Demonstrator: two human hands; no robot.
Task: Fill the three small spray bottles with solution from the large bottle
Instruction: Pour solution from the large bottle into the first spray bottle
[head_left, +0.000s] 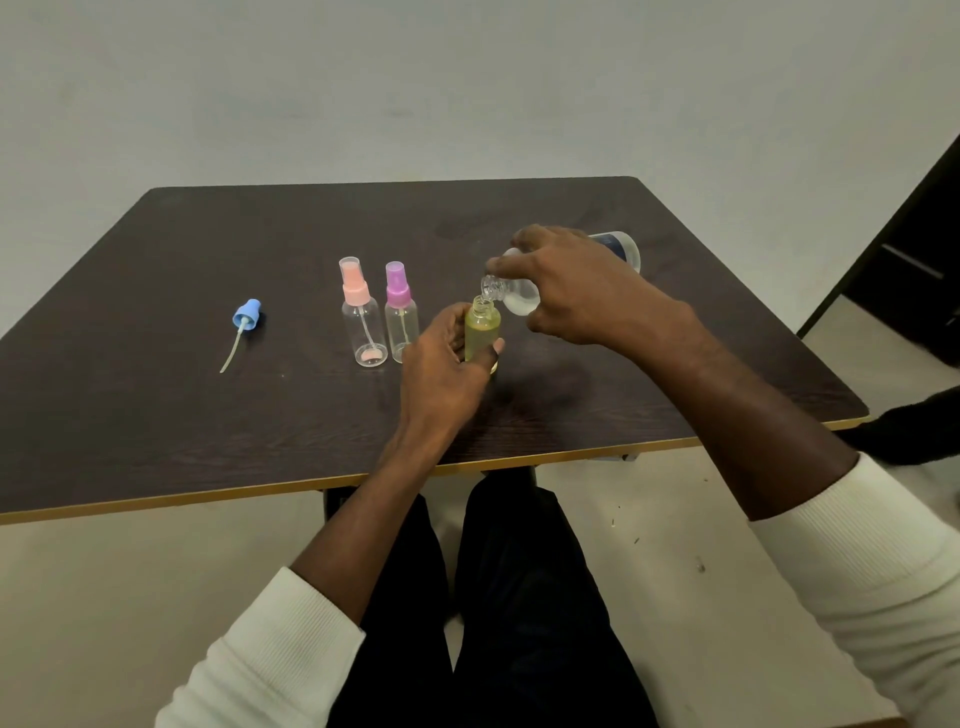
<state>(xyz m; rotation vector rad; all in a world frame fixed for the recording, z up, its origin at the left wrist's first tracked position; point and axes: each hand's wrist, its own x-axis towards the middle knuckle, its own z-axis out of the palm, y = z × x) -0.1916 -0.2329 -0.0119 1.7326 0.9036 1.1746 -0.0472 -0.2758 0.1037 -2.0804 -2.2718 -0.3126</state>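
My right hand (576, 286) grips the large clear bottle (618, 247), tipped on its side with its open neck over the mouth of a small uncapped bottle (482, 332). That small bottle stands upright on the table, looks yellowish inside, and my left hand (441, 364) holds it around the body. Left of it stand two small clear bottles, one with a pink spray cap (361, 322) and one with a purple spray cap (400, 317); both look empty. A blue spray cap (247, 317) with its dip tube lies on the table further left.
The dark wooden table (208, 415) has a light edge band along its front. A pale wall stands behind it. A dark doorway or furniture edge (909, 270) is at the right. My legs in dark trousers are under the table's front edge.
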